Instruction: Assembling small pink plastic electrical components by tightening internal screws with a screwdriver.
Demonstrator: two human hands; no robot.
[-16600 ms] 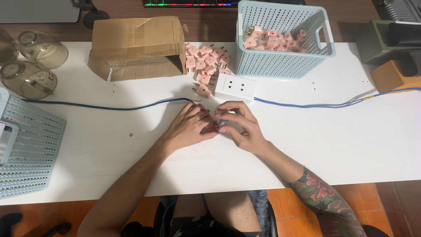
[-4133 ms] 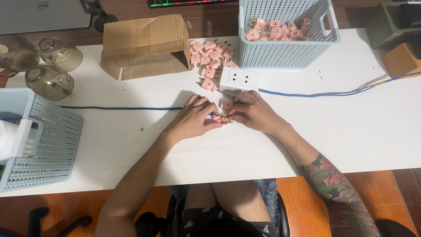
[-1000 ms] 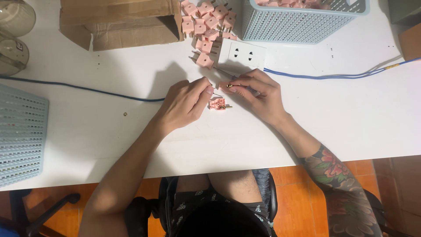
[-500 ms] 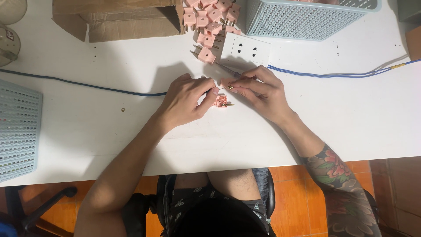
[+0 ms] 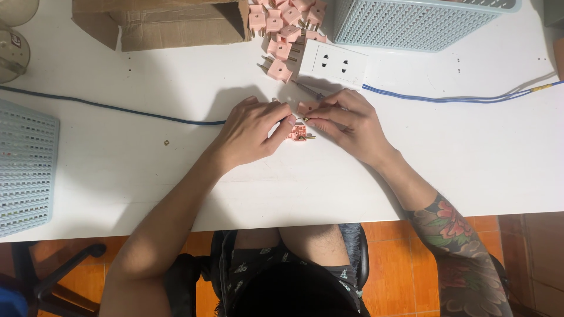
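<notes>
My left hand (image 5: pixel 249 132) and my right hand (image 5: pixel 346 123) meet at the middle of the white table (image 5: pixel 176 176). Between their fingertips sits a small pink plug part (image 5: pixel 298 134) with brass pins, lying on the table. My left fingers pinch it from the left. With its fingertips my right hand holds a small brass piece and another pink part (image 5: pixel 307 108) just above it. A thin tool (image 5: pixel 306 90) lies just behind my right hand.
A white double socket (image 5: pixel 332 62) with a blue cable (image 5: pixel 458 98) lies behind the hands. A pile of pink plugs (image 5: pixel 282 29) sits beside a cardboard box (image 5: pixel 170 23). One pale blue basket (image 5: pixel 411 20) stands at the back, another (image 5: pixel 26 167) at the left edge.
The view has drawn closer and shifted down. My hands stay together on the pink plug part, with only small finger movements.
</notes>
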